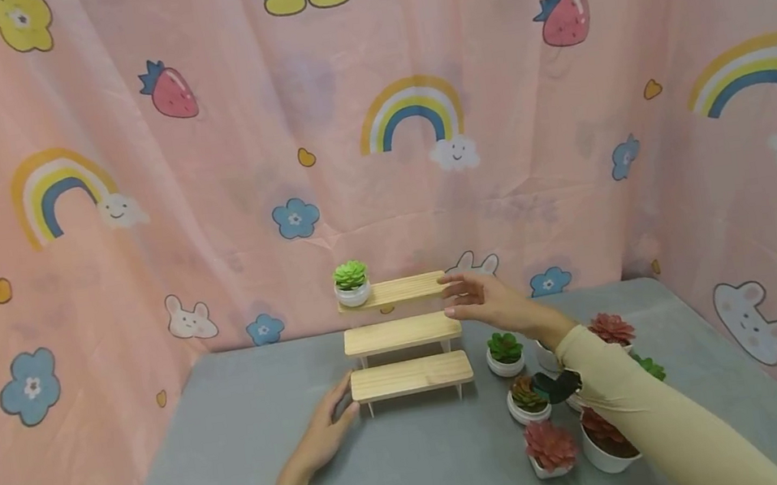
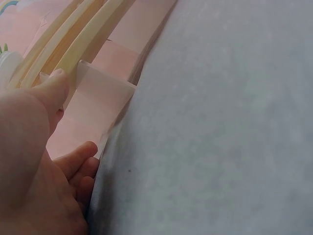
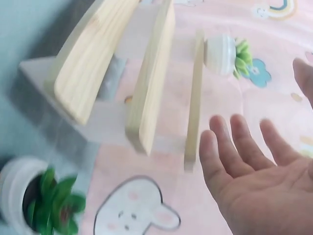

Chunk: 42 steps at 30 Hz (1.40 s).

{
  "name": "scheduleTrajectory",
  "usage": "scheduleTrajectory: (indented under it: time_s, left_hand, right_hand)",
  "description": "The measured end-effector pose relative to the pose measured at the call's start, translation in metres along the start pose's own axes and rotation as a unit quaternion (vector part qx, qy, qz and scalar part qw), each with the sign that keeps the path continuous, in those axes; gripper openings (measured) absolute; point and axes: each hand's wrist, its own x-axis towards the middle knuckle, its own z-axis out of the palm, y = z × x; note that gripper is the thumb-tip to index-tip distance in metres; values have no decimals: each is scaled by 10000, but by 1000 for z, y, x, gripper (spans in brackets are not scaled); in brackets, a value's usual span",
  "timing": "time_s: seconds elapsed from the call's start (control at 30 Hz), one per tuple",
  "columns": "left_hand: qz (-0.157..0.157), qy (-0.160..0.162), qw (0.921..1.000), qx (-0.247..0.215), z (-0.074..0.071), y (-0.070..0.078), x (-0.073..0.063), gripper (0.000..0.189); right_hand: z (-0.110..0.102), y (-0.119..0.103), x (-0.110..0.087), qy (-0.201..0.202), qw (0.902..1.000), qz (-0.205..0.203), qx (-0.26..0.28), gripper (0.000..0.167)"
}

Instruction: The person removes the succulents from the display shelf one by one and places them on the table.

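Note:
A three-tier wooden stand with pale planks and clear supports stands near the back of the table. On the left end of its top shelf sits a light green succulent in a white pot. My left hand rests low on the table, its thumb and fingers at the left end of the bottom shelf. In the left wrist view, the thumb lies against the plank end. Palm up with fingers spread, my right hand holds nothing beside the right end of the top shelf.
Right of the stand, several potted succulents crowd the table: a dark green one, a brownish one, a pink one in a square pot and others partly under the right forearm. A patterned pink curtain hangs close behind the stand.

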Motion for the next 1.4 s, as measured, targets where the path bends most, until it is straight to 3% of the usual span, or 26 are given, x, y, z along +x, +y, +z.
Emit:
scheduleTrajectory:
  time_s: [0.33, 0.73, 1.03, 1.4]
  left_hand:
    - [-63, 57, 10000, -44, -1, -3, 2, 64]
    - [-18, -84, 10000, -27, 0, 1, 3, 61]
    - [-155, -5, 9999, -6, -1, 0, 4, 63]
    - [-100, -38, 9999, -35, -1, -1, 3, 62]
  right_hand:
    - [40, -14, 56, 711, 9960, 188, 501, 68]
    - [78, -26, 110, 1124, 9892, 549, 767, 81]
    - [92, -33, 131, 1163, 9877, 490, 919, 84]
    - [101, -31, 138, 1493, 9875, 498, 108, 77]
